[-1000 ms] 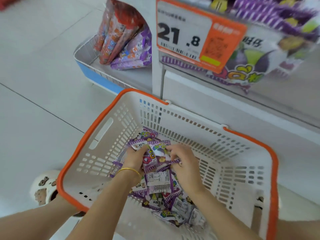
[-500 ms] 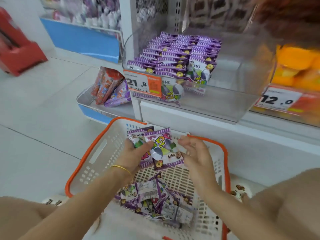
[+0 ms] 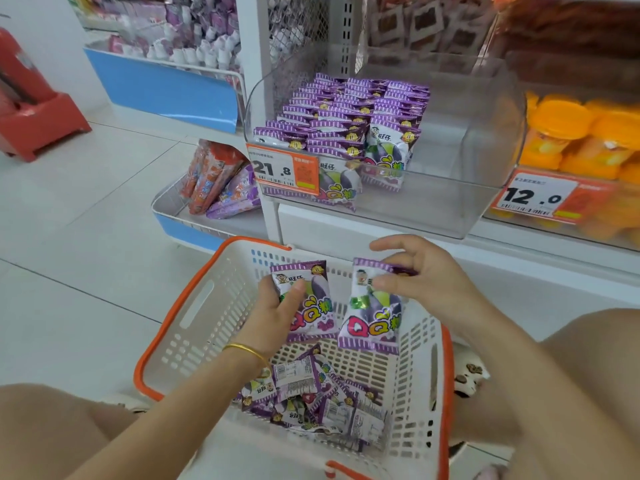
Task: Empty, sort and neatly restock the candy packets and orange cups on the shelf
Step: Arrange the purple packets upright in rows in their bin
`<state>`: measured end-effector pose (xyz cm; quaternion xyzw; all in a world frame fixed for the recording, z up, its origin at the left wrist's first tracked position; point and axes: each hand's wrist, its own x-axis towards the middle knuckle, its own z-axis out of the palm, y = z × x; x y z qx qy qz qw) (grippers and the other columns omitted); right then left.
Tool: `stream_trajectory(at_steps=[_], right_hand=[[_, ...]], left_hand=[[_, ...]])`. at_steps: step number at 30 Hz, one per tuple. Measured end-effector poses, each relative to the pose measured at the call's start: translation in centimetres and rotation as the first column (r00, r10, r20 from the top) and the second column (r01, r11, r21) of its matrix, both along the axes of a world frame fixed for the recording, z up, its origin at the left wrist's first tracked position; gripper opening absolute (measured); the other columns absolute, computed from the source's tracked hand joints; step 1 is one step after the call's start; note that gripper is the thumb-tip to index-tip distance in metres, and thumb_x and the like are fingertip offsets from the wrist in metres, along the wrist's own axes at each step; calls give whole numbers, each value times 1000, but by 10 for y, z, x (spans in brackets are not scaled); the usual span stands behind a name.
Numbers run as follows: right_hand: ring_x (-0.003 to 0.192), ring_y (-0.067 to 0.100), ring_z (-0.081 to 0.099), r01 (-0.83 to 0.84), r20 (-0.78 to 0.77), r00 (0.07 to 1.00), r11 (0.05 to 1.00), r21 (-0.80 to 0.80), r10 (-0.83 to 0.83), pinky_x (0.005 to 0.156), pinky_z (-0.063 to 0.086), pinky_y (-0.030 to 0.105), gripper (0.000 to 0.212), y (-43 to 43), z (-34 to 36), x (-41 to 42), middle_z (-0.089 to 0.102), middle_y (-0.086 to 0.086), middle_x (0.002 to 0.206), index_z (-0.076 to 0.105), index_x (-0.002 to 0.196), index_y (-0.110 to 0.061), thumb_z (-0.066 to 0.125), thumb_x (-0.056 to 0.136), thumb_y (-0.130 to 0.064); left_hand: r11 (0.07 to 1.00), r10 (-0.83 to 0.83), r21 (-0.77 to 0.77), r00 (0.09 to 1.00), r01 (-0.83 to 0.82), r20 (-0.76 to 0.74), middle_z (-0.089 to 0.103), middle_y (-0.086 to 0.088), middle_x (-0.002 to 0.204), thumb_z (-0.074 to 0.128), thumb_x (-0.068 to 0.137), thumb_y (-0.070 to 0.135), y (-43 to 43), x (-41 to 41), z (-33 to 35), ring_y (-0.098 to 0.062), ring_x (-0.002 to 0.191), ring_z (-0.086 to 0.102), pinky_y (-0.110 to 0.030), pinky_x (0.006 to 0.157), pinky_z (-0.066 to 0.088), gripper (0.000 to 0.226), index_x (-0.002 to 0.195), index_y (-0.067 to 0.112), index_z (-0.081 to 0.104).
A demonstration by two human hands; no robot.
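On my far left a red stand (image 3: 38, 112) sits on the white floor (image 3: 86, 220). Next to it a low tray (image 3: 162, 206) holds orange-red and purple packs (image 3: 216, 181) leaning together. Below me, the white basket (image 3: 166, 327) with an orange rim stands on the floor against the shelf unit. A heap of loose candy packets (image 3: 311, 400) lies jumbled in its bottom, some face down. My left hand (image 3: 273, 317), with a gold bangle (image 3: 247, 351) at the wrist, is above the basket. Its fingers are wrapped round one purple packet (image 3: 313, 317), held upright with the thumb across its face. Just beside it, a second purple packet (image 3: 375, 320) hangs from my right hand (image 3: 433, 282), pinched near its top edge by the fingers (image 3: 391, 282); the two packets are near each other but not touching. Above them, a clear bin (image 3: 485, 188) on the shelf holds stacked purple packets (image 3: 346, 116) in neat rows along its left half, behind a 21.8 price tag (image 3: 282, 169). To the right of the bin stand the orange cups (image 3: 571, 133), behind a 12.0 price tag (image 3: 536, 197).
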<state>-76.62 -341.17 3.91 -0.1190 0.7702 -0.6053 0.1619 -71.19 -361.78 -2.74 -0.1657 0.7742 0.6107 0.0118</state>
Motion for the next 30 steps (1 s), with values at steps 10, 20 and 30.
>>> stream_trajectory(at_steps=[10, 20, 30], right_hand=[[91, 4, 55, 229, -245, 949, 969, 94, -201, 80, 43, 16, 24, -47, -35, 11, 55, -4, 104, 62, 99, -36, 74, 79, -31], [115, 19, 58, 37, 415, 907, 969, -246, 71, 109, 33, 51, 59, -34, -4, 16, 70, -5, 113, 65, 107, -31, 79, 50, -39], [87, 16, 62, 323, -31, 946, 946, 20, -323, 80, 51, 26, 22, -10, 86, -126, 69, 0, 90, 69, 92, -14, 80, 73, -14]], left_hand=[[967, -211, 161, 975, 197, 72, 37, 9, 142, 58, 63, 78, 19, 5, 4, -13, 130, 41, -40, 107, 38, 103, 143, 24, 22], [942, -281, -264, 916, 207, -285, 51, -7, 110, 19, 82, 71, 14, -29, 54, -18, 111, 43, -15, 94, 31, 77, 108, 7, 52], [413, -462, -906, 835, -96, -299, 9, -9, 158, 16, 86, 70, -36, -106, 68, -25, 145, 5, -52, 112, 14, 82, 150, 18, 18]])
